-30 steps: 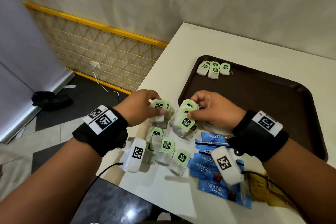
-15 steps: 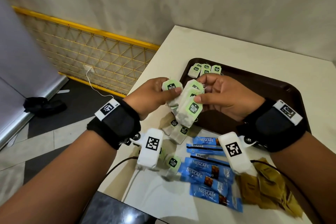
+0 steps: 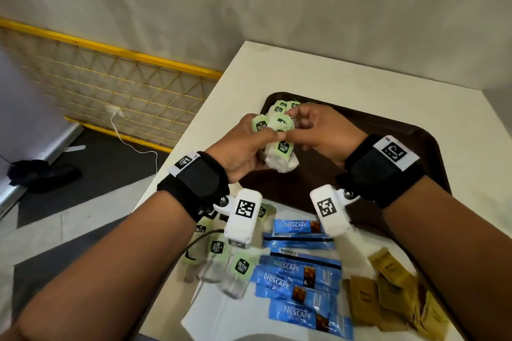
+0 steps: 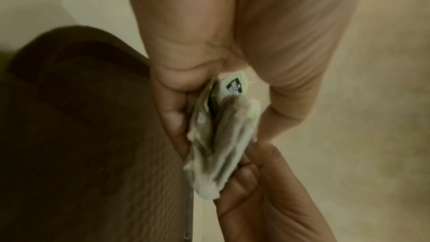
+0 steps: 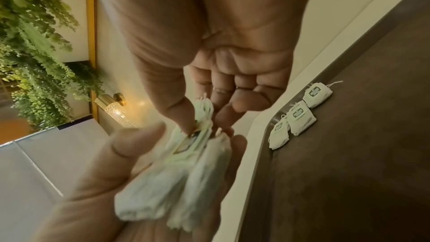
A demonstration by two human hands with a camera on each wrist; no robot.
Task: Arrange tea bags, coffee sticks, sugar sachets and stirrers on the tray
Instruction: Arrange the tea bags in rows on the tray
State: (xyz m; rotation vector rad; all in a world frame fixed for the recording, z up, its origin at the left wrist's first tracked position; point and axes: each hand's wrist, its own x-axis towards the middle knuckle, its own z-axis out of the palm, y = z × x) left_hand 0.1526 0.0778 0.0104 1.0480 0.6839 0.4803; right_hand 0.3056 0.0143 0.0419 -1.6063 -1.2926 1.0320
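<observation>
Nearest on the pale table [image 3: 360, 86] lie five glossy blue coffee sticks [image 3: 300, 274], a loose heap of brown paper sugar sachets [image 3: 388, 296] and about four soft green-tagged tea bags [image 3: 238, 271], partly hidden by the wrist cameras. Above the near edge of the dark brown plastic tray [image 3: 415, 141], the left hand [image 3: 238, 149] grips a bunch of tea bags [image 3: 279, 155]; the right hand [image 3: 324, 133] pinches its top. Three more tea bags [image 5: 295, 117] sit in the tray's far corner.

Tray [image 3: 410, 130]: one. Tea bags lying on tray [image 5: 300, 117]: three. Tea bags on table [image 3: 241, 268]: at least four. Blue coffee sticks [image 3: 300, 271]: about six. Brown sugar sachets [image 3: 393, 296]: several, overlapping, count unclear.
</observation>
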